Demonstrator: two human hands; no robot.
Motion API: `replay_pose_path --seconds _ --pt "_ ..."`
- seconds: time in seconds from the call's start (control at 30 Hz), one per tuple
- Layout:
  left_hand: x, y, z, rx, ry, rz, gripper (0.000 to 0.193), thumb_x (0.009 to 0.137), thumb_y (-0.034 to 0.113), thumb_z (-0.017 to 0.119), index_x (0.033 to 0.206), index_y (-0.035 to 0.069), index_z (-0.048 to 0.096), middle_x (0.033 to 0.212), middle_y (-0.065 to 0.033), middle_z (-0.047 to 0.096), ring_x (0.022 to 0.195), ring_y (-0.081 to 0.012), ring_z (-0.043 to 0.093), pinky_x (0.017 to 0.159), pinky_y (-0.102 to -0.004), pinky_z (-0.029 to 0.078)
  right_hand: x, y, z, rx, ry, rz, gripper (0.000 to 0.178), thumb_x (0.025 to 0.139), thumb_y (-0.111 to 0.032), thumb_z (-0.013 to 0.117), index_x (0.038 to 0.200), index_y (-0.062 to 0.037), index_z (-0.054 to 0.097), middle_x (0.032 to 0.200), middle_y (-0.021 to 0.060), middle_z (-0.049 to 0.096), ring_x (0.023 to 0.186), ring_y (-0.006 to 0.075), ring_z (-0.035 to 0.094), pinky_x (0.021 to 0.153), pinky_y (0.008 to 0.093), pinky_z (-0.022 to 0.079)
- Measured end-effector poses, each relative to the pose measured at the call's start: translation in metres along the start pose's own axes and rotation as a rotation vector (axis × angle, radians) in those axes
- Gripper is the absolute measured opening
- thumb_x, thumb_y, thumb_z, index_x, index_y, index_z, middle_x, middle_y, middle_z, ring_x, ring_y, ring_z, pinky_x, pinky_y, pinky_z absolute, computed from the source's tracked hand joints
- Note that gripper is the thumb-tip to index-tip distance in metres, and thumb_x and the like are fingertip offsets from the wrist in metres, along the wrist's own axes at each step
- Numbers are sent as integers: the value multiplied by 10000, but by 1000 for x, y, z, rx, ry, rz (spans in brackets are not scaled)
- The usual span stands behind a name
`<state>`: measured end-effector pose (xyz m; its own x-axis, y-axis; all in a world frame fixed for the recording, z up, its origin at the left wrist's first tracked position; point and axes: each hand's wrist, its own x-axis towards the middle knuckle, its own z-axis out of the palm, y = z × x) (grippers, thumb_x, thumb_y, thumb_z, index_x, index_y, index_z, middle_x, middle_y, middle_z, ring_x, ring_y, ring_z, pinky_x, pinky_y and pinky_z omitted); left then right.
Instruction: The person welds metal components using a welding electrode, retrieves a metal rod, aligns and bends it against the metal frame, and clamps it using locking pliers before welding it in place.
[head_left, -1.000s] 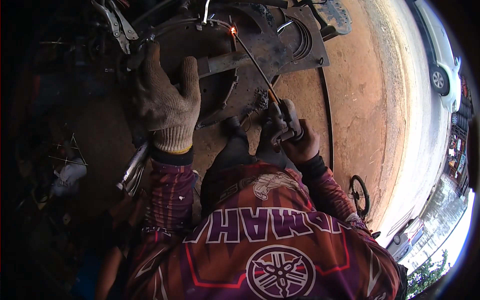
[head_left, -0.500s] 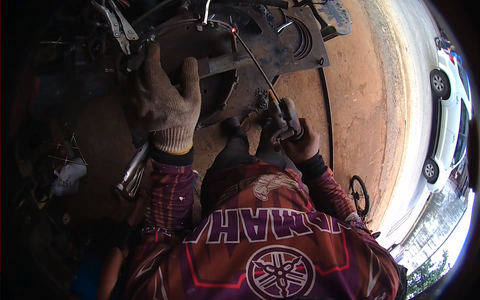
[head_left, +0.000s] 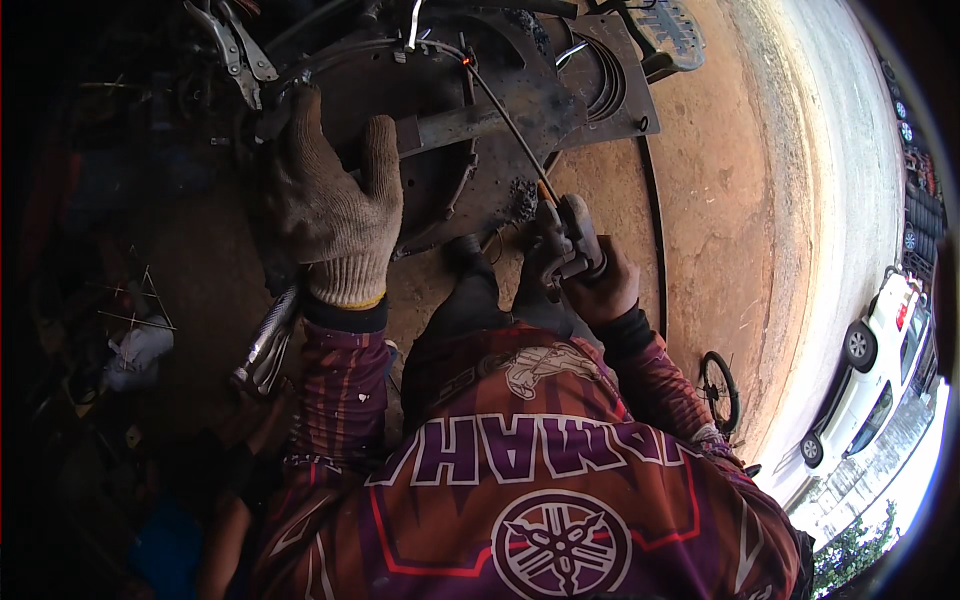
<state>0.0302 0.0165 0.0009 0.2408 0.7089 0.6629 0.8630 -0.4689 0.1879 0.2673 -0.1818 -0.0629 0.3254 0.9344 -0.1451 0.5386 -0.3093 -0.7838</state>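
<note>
My right hand (head_left: 608, 285) is bare and wrapped around a welding electrode holder (head_left: 572, 240). A thin welding rod (head_left: 512, 125) is clamped in its jaws and slants up and left. The rod's far end glows red where it meets a bent steel bar (head_left: 430, 45) on a dark metal plate (head_left: 425, 195). My left hand (head_left: 340, 200), in a knitted work glove, lies at the plate's left side. Its thumb and forefinger are stretched apart, the fingertip close to the bar's left end; the other fingers are lost in shadow.
Locking pliers (head_left: 235, 50) sit at the upper left. A shiny metal tool (head_left: 268, 340) is beside my left forearm. A person's arm (head_left: 222, 545) shows at the lower left. Right lie a long dark cable (head_left: 655, 230), a bicycle wheel (head_left: 718, 390) and a white car (head_left: 870, 370).
The red glow at the rod's end has grown dimmer and smaller. The white car has moved down the picture along the road. Both my hands stay nearly in place.
</note>
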Motion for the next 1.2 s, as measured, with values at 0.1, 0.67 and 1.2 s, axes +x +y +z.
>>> replay_pose_path --seconds 0.1,0.67,1.2 --pt "-1 0 -3 1 -23 -20 558 882 371 709 1245 -28 565 1150 -227 646 1043 -360 655 886 -428 537 0 1 2 -65 2 -35 443 645 -243 842 974 -59 609 768 154 677 722 330 708 633 400 554" --pt "2 4 -9 -4 -41 -53 561 882 382 705 1244 -23 561 1139 -217 658 1034 -360 662 879 -428 540 -11 -1 -6 -45 12 -42 487 634 -232 848 1022 -58 611 804 153 691 758 337 712 670 406 562" --pt "22 35 56 -59 -30 -48 582 878 378 700 1291 0 544 1186 -195 631 1108 -374 614 952 -451 505 45 38 -32 -49 19 1 464 611 -221 837 984 -46 623 798 161 678 738 342 704 650 405 553"
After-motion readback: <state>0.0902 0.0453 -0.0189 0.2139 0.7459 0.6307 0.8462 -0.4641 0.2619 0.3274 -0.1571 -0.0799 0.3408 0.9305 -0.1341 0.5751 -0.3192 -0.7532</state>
